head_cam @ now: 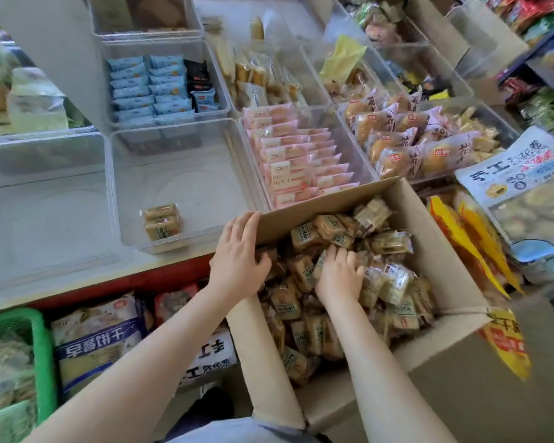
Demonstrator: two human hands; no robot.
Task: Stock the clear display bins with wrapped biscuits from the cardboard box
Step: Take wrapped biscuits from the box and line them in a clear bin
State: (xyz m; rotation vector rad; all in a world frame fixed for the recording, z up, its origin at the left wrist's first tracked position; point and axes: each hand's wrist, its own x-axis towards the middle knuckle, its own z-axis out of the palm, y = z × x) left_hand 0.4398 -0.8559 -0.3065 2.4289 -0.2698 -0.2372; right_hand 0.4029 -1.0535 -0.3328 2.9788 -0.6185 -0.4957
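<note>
Right hand (338, 276) fingers curl into biscuits (378, 282); left hand (237, 251) grips box (435, 244) flap. Gather handful, carry toward bin (122, 187) at ten o'clock.

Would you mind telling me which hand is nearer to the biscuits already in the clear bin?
Left. The left hand holds the box flap just right of the binned biscuits; the right hand is farther right, inside the box.

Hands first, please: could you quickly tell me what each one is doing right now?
Left hand: holds the cardboard box by its flap.
Right hand: in the box, fingers curled round wrapped biscuits.
</note>
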